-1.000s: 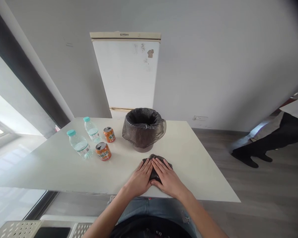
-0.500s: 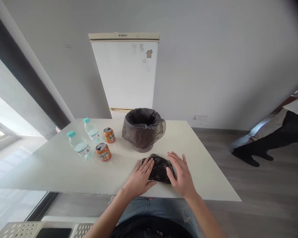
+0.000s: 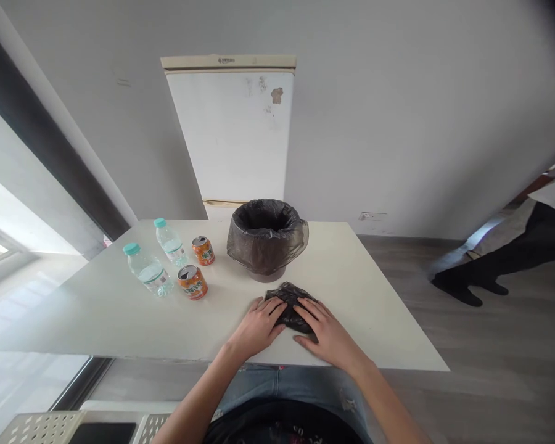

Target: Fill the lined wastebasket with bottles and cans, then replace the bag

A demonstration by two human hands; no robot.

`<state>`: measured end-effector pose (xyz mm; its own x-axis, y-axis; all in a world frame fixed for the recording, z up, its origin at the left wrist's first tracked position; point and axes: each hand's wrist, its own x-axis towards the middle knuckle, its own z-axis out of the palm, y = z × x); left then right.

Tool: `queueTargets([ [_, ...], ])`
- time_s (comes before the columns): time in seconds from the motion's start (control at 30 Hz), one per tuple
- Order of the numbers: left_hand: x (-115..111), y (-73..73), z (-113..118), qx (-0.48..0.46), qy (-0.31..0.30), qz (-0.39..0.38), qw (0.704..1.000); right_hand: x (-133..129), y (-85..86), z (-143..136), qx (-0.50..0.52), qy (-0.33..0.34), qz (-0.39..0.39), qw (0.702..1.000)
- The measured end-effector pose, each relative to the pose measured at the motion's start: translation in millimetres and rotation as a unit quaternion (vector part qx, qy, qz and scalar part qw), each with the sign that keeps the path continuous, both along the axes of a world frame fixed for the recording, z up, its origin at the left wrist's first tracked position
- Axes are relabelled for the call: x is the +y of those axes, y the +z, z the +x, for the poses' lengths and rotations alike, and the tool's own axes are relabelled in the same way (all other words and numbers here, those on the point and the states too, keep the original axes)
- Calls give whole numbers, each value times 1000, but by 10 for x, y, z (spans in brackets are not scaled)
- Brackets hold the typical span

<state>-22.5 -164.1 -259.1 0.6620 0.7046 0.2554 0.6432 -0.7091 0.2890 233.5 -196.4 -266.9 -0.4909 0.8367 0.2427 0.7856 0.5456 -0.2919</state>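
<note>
A crumpled black plastic bag (image 3: 292,316) lies on the white table near its front edge. My left hand (image 3: 259,325) rests on the bag's left side, fingers spread. From the right, my right hand (image 3: 326,333) lies over the bag's right part with its fingers apart and the thumb near the table. Behind the bag stands a bin (image 3: 267,243) lined with a black bag folded over its rim. To the left are two orange cans (image 3: 193,282) and two clear bottles (image 3: 148,271) with teal caps, all upright.
The white table (image 3: 374,308) has its front edge close to my body. A white fridge (image 3: 235,135) stands behind it. At the right, a person's dark-clothed legs (image 3: 513,256) reach across the floor. A perforated plastic surface (image 3: 41,428) is at the lower left.
My right hand has moved left and come down onto the bag. The bag looks more bunched together, with its right side drawn inward. My left hand has stayed on it.
</note>
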Motion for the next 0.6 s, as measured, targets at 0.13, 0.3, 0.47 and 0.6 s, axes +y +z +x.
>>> queueTargets([
  [0.13,102,54,61,-25,34,-26,999,27,20,-7,40,-11,-17,999],
  [0.3,353,165,103,-111,92,-125,982,150,178,9,183,-93,-113,972],
  [0.47,605,141,176,-195,122,-136,964,358,156,-10,242,-165,-136,946],
  [0.6,567,104,224,-195,136,-56,970,376,6,-62,175,-199,-90,960],
])
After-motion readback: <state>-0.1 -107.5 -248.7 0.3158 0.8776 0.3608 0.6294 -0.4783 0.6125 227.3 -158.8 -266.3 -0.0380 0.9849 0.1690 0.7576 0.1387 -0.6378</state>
